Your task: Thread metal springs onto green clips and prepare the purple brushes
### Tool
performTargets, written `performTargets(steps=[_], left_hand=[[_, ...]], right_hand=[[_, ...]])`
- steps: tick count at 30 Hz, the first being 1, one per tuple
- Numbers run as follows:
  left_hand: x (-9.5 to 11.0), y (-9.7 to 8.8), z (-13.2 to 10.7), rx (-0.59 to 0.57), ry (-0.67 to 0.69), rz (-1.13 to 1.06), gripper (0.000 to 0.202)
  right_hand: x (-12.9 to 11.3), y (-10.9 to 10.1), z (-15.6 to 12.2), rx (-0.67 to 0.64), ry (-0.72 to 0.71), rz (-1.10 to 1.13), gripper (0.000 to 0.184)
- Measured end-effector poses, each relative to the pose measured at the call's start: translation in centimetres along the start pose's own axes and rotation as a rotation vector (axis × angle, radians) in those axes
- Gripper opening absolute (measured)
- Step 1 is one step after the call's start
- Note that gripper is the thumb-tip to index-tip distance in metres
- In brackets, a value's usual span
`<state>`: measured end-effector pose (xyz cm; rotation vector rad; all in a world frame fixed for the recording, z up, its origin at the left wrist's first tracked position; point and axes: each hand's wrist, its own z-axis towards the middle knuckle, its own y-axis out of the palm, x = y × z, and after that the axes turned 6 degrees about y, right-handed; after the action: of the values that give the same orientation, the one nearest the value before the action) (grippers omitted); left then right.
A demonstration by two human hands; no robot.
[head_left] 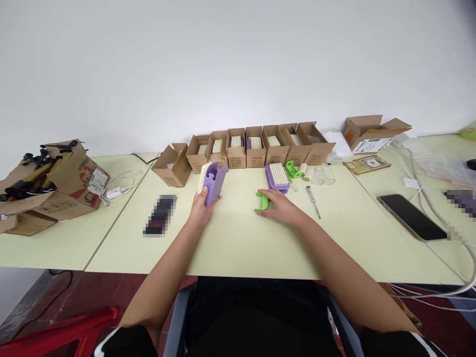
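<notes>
My left hand (203, 209) is wrapped round a purple brush (215, 184) with cream bristles, held tilted above the table with the bristles facing left. A green plastic bracket (261, 202), shaped like a C, is gripped by the fingers of my right hand (280, 208) close to the tabletop. Just beyond that hand lies another purple brush (278, 176), its bristles facing up. Beside it are a second green plastic part (293, 169), small metal springs (295, 185) and cream cylinders (308, 173). A screwdriver (313, 202) with a clear handle lies to their right.
Small open cardboard boxes (255, 158), several with bristle brushes inside, line the wall. Clear plastic pieces (324, 175) and a phone (412, 216) with cables lie right. A larger box (74, 183) of black parts and a white cable (122, 186) stand left. A pixelated dark item (159, 214) lies left.
</notes>
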<state>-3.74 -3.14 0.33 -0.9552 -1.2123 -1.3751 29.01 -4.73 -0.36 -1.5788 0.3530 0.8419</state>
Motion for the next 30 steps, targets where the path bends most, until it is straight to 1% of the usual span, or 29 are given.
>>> performTargets(steps=[2,4,7,9,11,13,14,16,18,19,21,23,26,28,30], left_hand=[[0.6,0.1,0.3,0.034,-0.044,-0.098,0.073],[1.3,0.6,0.4,0.043,-0.080,-0.214,0.071],[2.0,2.2,0.2,-0.023,-0.127,-0.372,0.070],[2.0,3.8,-0.2,-0.078,-0.154,-0.432,0.071],[1.5,5.2,-0.7,-0.124,-0.187,-0.454,0.071],[1.0,6.2,-1.1,-0.180,-0.205,-0.412,0.072],[0.7,6.5,-1.2,-0.205,-0.191,-0.356,0.072],[0.4,6.5,-1.5,-0.241,-0.114,-0.179,0.069],[0.4,6.1,-1.7,-0.267,-0.017,0.018,0.066],[0.5,5.8,-1.8,-0.284,0.012,0.095,0.066],[0.7,5.5,-2.0,-0.326,0.023,0.186,0.068],[0.8,5.4,-2.3,-0.361,0.004,0.214,0.071],[0.5,5.4,-2.2,-0.400,0.004,0.202,0.072],[0.0,5.3,-1.9,-0.412,0.034,0.149,0.071],[-0.7,5.1,-1.5,-0.408,0.064,0.073,0.070]], right_hand=[[0.1,0.0,0.0,-0.007,0.013,0.000,0.082],[0.1,0.0,-0.1,-0.012,0.005,0.000,0.084],[0.1,0.0,-0.2,0.013,-0.052,0.047,0.084],[0.0,0.0,-0.2,0.073,-0.099,0.104,0.078],[-0.1,-0.2,-0.2,0.167,-0.136,0.174,0.068],[-0.2,-0.5,-0.3,0.256,-0.160,0.272,0.062],[-0.3,-0.7,-0.3,0.279,-0.169,0.336,0.064],[-0.4,-0.8,-0.3,0.257,-0.190,0.488,0.075],[-0.7,-0.7,-0.3,0.162,-0.205,0.631,0.088],[-0.9,-0.5,-0.3,0.112,-0.203,0.684,0.093],[-1.4,-0.1,-0.4,0.042,-0.181,0.741,0.095],[-2.0,0.4,-0.6,0.023,-0.150,0.753,0.088],[-2.8,0.7,-0.8,0.021,-0.103,0.781,0.072],[-3.0,0.6,-0.8,0.035,-0.069,0.832,0.064],[-2.9,0.4,-0.7,0.086,-0.040,0.878,0.061]])
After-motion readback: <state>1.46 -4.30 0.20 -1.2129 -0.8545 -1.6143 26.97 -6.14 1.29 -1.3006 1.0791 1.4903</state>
